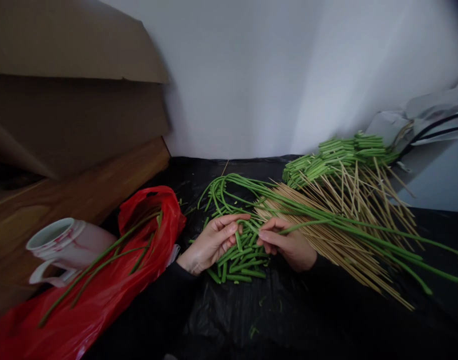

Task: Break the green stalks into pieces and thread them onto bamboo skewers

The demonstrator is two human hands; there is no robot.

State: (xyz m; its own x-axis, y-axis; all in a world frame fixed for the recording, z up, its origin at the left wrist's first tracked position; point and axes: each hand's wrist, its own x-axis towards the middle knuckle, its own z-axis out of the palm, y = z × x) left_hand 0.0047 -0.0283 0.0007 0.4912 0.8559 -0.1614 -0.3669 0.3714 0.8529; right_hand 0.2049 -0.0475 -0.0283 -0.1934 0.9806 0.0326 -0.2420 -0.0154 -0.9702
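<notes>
Cardboard box: a large brown box (82, 45) at the far left, its upper part in the light and the lower part in shadow, beside a wooden surface (135, 162).
Mug: a white and pink mug (86, 245) near the left edge, tilted over, mouth facing left, handle toward the viewer.
Red bag: a red plastic bag (116, 285) just right of the mug, crumpled and open, with several long green stems (111, 255) lying in and across it.
Left hand: the left hand (214, 242), in a dark sleeve, has thumb and forefinger closed on a green bean (247, 226).
Cut pieces: a loose heap of short green pieces (247, 265) beneath and between the hands, on a black plastic sheet (229, 320); a pale wall (229, 75) rises behind.
Bean: stretched between the two sets of fingertips, above the heap.
Right hand: the right hand (287, 245) pinches the same bean, as far as can be told.
Long beans: uncut strands (304, 206) loop behind the hands and run across to the right edge.
Sticks: a fanned bundle of thin wooden sticks (337, 252) under the strands.
Stacks: short green lengths in neat rows (337, 155) behind the sticks, near the wall.
White bag: a pale plastic bag (439, 110) at the far right, dark cords crossing it.
</notes>
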